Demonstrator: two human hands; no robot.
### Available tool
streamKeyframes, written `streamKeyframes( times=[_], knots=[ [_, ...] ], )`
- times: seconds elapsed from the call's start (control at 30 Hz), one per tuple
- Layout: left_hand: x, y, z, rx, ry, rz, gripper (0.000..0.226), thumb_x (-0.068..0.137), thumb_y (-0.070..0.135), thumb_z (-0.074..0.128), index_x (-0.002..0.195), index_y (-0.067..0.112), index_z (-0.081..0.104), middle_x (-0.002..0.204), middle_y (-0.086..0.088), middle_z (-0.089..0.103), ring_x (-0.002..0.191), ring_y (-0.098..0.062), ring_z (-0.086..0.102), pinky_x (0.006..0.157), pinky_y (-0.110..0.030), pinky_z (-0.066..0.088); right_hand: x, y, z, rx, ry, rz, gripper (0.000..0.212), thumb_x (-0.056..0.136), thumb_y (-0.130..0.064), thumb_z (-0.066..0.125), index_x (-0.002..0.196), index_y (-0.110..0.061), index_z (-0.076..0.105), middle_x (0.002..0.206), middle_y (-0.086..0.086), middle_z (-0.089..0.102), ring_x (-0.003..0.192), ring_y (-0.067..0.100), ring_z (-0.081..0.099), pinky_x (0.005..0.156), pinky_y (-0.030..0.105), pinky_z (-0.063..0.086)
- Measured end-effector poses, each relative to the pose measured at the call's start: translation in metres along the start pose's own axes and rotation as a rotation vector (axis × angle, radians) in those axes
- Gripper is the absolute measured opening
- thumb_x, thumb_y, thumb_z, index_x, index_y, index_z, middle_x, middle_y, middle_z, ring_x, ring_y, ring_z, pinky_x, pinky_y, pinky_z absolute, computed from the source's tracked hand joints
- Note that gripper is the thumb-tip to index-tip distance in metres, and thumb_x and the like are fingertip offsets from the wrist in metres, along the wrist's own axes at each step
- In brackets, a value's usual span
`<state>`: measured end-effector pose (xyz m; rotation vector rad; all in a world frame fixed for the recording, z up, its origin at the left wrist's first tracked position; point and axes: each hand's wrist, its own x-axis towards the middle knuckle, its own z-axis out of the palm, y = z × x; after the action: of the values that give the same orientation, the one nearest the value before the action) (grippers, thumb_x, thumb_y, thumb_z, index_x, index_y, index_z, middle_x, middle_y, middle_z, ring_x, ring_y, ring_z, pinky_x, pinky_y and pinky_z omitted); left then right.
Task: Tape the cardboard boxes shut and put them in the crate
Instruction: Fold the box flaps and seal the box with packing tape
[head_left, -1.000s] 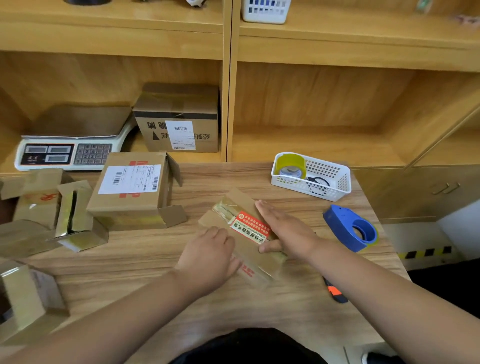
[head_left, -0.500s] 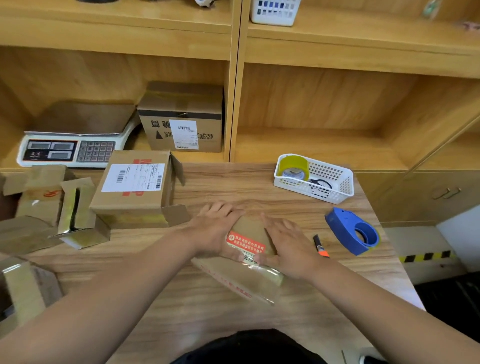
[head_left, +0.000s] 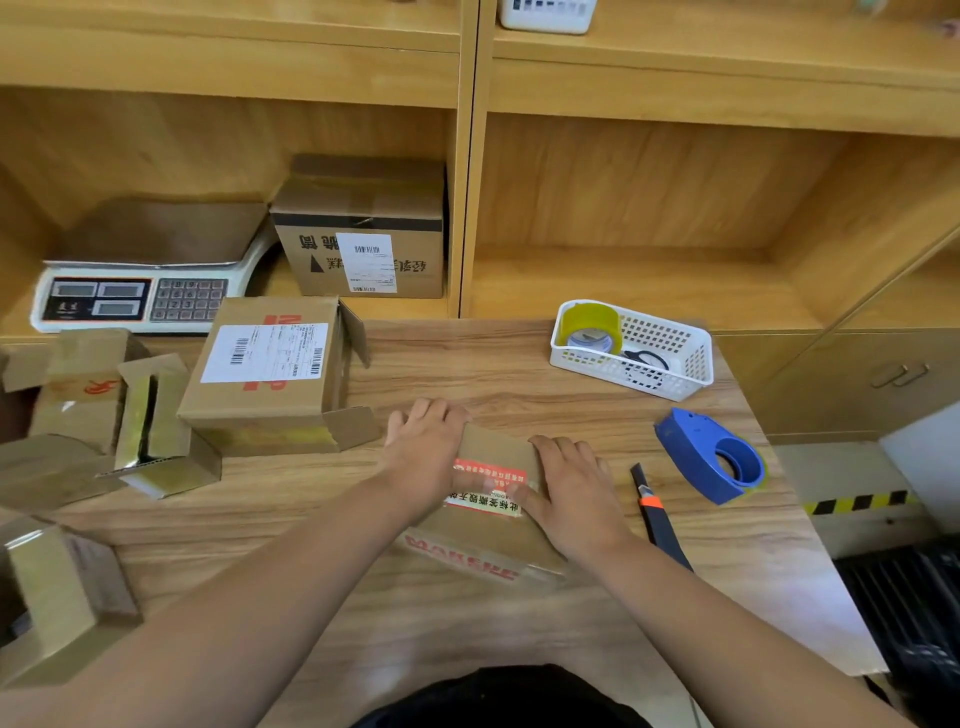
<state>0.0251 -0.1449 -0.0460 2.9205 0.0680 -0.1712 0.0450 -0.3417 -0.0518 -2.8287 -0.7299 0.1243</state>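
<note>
Fingers (head_left: 431, 410) of left hand (head_left: 423, 452) and right hand (head_left: 571, 488) lie straight, pressing the cardboard box (head_left: 493, 442) with red Chinese-character label (head_left: 491, 474).

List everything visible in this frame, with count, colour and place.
small cardboard box: one, brown with red-and-white label, table centre
large cardboard box: one, brown with white shipping label, table left, end flaps open
open cardboard boxes: at least four, brown, table's left edge
shelf box: one, brown, shelf beside the scale
scale: one, white and grey, left shelf
basket: one, white, table right rear
tape roll: one, yellow, in basket
scissors: one, black, in basket
tape dispenser: one, blue, table right
utility knife: one, black and orange, right of small box
table: one, wood grain
left hand: on small box's left end
right hand: on its right end
</note>
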Motion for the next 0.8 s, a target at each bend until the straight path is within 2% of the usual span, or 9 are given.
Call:
streamKeyframes(
  times=[0.2, 0.33, 0.43, 0.47, 0.53, 0.63, 0.7, 0.8],
  knots=[
    [-0.002, 0.000, 0.004, -0.027, 0.048, -0.068, 0.082, 0.068, 0.076, 0.055, 0.131, 0.026, 0.041, 0.127, 0.005, 0.044, 0.119, -0.017, 0.031, 0.082, -0.033, 0.019, 0.008, -0.008, -0.002, -0.064, -0.057, 0.037, 0.081, 0.075, -0.079, 0.038, 0.135, -0.024, 0.035, 0.127, -0.005, 0.044, 0.115, 0.019, 0.038, 0.092, 0.035, 0.031],
    [-0.001, -0.006, 0.004, -0.112, 0.064, -0.061, 0.066, 0.078, 0.064, 0.057, 0.131, 0.028, 0.045, 0.128, 0.007, 0.045, 0.119, -0.016, 0.032, 0.080, -0.033, 0.018, 0.015, -0.012, -0.001, -0.085, -0.053, 0.046, 0.068, 0.083, -0.073, 0.038, 0.130, -0.024, 0.039, 0.124, -0.003, 0.046, 0.112, 0.020, 0.038, 0.089, 0.035, 0.032],
    [0.002, -0.024, -0.003, -0.335, 0.010, 0.006, 0.055, 0.082, 0.047, 0.065, 0.132, 0.035, 0.047, 0.127, 0.008, 0.048, 0.120, -0.015, 0.032, 0.085, -0.031, 0.021, 0.020, -0.010, -0.001, -0.072, -0.065, 0.038, 0.058, 0.089, -0.064, 0.038, 0.129, -0.022, 0.040, 0.125, -0.002, 0.047, 0.112, 0.020, 0.038, 0.088, 0.035, 0.031],
    [0.002, -0.031, -0.005, -0.390, -0.018, 0.026, 0.058, 0.081, 0.045, 0.067, 0.134, 0.035, 0.045, 0.129, 0.008, 0.048, 0.122, -0.016, 0.032, 0.090, -0.031, 0.024, 0.022, -0.010, -0.001, -0.073, -0.066, 0.034, 0.056, 0.090, -0.062, 0.037, 0.129, -0.022, 0.041, 0.126, -0.001, 0.047, 0.113, 0.021, 0.038, 0.087, 0.035, 0.030],
    [-0.001, -0.047, -0.007, -0.446, -0.090, 0.007, 0.079, 0.074, 0.047, 0.073, 0.142, 0.032, 0.035, 0.134, 0.007, 0.042, 0.127, -0.016, 0.027, 0.103, -0.033, 0.026, 0.025, -0.010, -0.002, -0.068, -0.073, 0.021, 0.053, 0.092, -0.060, 0.036, 0.130, -0.022, 0.041, 0.127, -0.001, 0.047, 0.113, 0.021, 0.037, 0.087, 0.035, 0.029],
    [-0.011, -0.061, -0.005, -0.617, -0.227, -0.091, 0.114, 0.056, 0.052, 0.080, 0.148, 0.036, 0.016, 0.134, 0.008, 0.031, 0.128, -0.012, 0.019, 0.109, -0.036, 0.025, 0.029, -0.007, -0.003, -0.056, -0.077, -0.005, 0.053, 0.094, -0.057, 0.034, 0.133, -0.022, 0.039, 0.129, 0.000, 0.048, 0.114, 0.021, 0.037, 0.088, 0.034, 0.028],
    [-0.017, -0.063, 0.001, -0.747, -0.238, -0.096, 0.117, 0.052, 0.051, 0.081, 0.147, 0.043, 0.012, 0.134, 0.010, 0.028, 0.129, -0.010, 0.019, 0.107, -0.033, 0.026, 0.030, -0.005, -0.004, -0.059, -0.075, -0.025, 0.059, 0.092, -0.062, 0.033, 0.135, -0.022, 0.039, 0.129, 0.000, 0.048, 0.115, 0.021, 0.037, 0.092, 0.035, 0.027],
    [-0.019, -0.063, 0.007, -0.825, -0.171, -0.096, 0.108, 0.058, 0.044, 0.084, 0.144, 0.045, 0.018, 0.137, 0.010, 0.030, 0.129, -0.009, 0.024, 0.107, -0.034, 0.028, 0.032, -0.010, -0.008, -0.149, -0.090, -0.072, 0.089, 0.071, -0.084, 0.028, 0.133, -0.021, 0.040, 0.128, -0.001, 0.049, 0.117, 0.021, 0.039, 0.104, 0.038, 0.019]
  ],
)
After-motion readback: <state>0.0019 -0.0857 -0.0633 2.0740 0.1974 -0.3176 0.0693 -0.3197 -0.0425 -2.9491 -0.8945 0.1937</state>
